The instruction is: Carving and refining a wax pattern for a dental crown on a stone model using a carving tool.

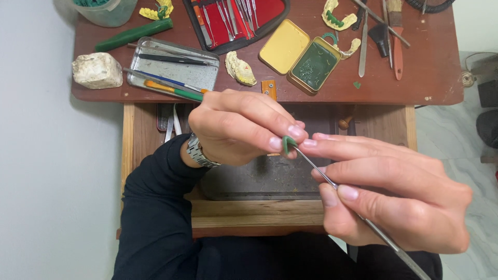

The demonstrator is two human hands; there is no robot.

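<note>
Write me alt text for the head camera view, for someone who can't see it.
Seen from above, a left hand pinches a small green wax piece while the right hand works it with a thin metal tool. Behind them, a brown desk holds an open tin, plaster dental casts and instruments.

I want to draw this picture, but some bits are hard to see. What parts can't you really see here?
- Green wax piece, head view: mostly hidden by the left hand fingertips; its full shape is unclear.
- Metal tool: its tip is buried in the wax, its end cut off by the bottom edge, its middle covered by the right hand.
- Plastic cup: cut off by the top edge.
- Drawer tray: largely behind both hands.
</note>
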